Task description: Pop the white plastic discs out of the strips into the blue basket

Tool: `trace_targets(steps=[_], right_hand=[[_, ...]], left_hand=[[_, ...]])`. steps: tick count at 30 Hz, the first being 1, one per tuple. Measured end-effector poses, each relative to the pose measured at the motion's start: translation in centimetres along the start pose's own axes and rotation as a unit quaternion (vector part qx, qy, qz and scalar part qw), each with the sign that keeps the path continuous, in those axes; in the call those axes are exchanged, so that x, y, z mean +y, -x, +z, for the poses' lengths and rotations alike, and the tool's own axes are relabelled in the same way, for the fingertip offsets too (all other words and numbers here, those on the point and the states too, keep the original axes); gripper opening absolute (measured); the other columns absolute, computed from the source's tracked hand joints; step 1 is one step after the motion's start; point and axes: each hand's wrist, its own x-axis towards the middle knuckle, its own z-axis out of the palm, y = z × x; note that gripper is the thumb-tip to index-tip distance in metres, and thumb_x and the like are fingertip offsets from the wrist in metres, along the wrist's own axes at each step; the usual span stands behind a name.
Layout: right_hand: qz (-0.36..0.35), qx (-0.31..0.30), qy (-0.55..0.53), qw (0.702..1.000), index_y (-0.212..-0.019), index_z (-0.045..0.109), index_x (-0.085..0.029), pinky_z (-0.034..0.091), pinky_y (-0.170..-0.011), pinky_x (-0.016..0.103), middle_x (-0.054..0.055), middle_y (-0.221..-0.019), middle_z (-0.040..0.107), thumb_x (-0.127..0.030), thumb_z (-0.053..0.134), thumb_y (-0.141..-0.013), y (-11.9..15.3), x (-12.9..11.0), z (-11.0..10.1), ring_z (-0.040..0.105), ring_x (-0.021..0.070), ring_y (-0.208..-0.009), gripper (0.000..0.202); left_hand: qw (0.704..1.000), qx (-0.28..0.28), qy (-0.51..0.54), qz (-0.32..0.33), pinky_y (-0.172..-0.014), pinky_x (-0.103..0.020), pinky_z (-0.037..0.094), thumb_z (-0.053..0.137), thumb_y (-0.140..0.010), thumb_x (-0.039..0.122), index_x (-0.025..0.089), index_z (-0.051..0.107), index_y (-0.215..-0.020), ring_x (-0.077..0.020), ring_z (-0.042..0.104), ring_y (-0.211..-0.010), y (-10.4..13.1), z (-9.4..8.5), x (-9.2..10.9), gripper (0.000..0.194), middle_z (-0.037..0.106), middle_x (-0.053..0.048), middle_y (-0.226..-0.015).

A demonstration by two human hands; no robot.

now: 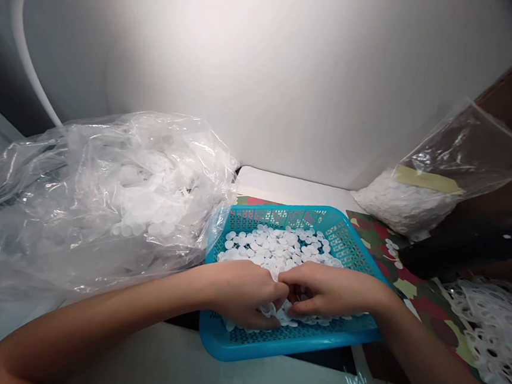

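A blue perforated basket (234, 350) holds many small round white discs (265, 245). Over its front half, my left hand (247, 291) is closed with bent fingers, with a translucent ring-like piece at its fingertips. My right hand (327, 287) meets it from the right, its thumb and fingers curled in a pinch; whatever lies between them is too small and hidden to name. The fingertips of both hands nearly touch just above the discs.
To the left lies a large clear plastic bag (82, 201) with white pieces inside. A tied-looking bag of white material (404, 203) stands at the right, near a black object (471, 245). Perforated white scraps (510, 331) are heaped at lower right. Loose discs (393, 251) lie on the patterned cloth (427, 302).
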Motion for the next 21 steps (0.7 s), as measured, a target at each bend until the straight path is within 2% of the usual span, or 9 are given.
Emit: trace_targets(steps=[9,21], right_hand=[[-0.004,-0.002,-0.014,1.0,-0.086,0.056,-0.019,0.037,-0.059,0.021,0.0,-0.08,0.061,-0.027,0.054,-0.08,-0.09,0.13,-0.02,0.054,0.0124,-0.071,0.01],[0.016,0.002,-0.026,1.0,-0.09,0.058,-0.02,0.036,-0.054,0.019,-0.002,-0.079,0.062,-0.025,0.055,-0.077,0.0,0.02,0.17,0.054,0.0105,-0.068,0.014]], left_hand=[[1.0,-0.01,0.007,-0.011,-0.04,-0.025,0.027,0.052,-0.077,0.04,0.022,0.055,-0.098,-0.0176,0.054,-0.051,0.01,-0.1,0.05,0.028,0.063,-0.003,-0.068],[1.0,0.0,-0.006,-0.008,-0.037,-0.024,0.024,0.048,-0.08,0.043,0.019,0.049,-0.101,-0.0174,0.053,-0.049,0.03,0.18,-0.09,0.032,0.063,-0.005,-0.067]])
